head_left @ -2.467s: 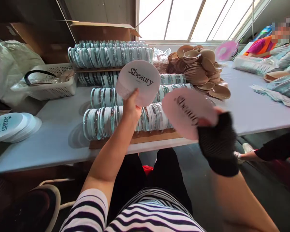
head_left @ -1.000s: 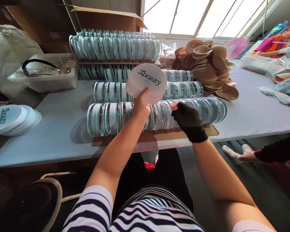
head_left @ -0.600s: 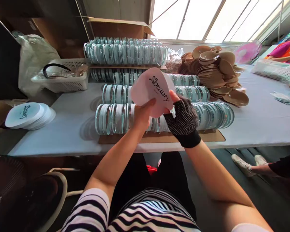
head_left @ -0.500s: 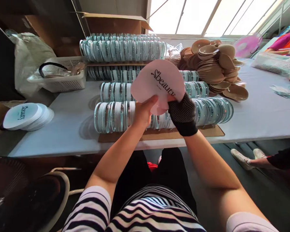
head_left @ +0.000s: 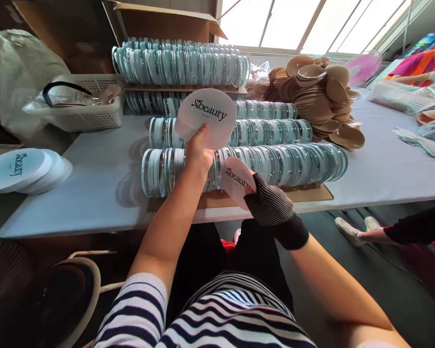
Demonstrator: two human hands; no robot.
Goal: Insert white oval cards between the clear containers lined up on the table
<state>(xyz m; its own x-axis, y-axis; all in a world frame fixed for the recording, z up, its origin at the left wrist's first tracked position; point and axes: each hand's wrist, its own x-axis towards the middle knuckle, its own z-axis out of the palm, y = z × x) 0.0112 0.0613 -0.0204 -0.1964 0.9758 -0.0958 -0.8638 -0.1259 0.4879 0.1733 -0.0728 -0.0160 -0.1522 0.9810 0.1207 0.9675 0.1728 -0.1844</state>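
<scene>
In my bare left hand [head_left: 200, 153] is a fanned stack of white rounded cards [head_left: 217, 133] printed "Sbeauty", the thumb pressing on its face. My right hand [head_left: 271, 205], in a dark fingerless glove with light dots, pinches a single printed card [head_left: 235, 180] by its right edge. This card is tilted, lower and to the right of the stack, apart from it. Both hands are over the front row of clear round cases [head_left: 293, 164], which stand on edge side by side with white pieces among them. The cards hide part of the rows.
More printed cards [head_left: 29, 169] lie on the table's left. Behind them stands a white basket [head_left: 94, 116]. Brown cup-shaped pieces [head_left: 315, 99] are heaped at the back right. Brown board [head_left: 311, 193] lies under the front row. A person's feet [head_left: 350, 232] show at right.
My hands have moved apart. The right hand has come down and toward me with one card, while the left keeps the stack, now farther left. The view has shifted slightly.
</scene>
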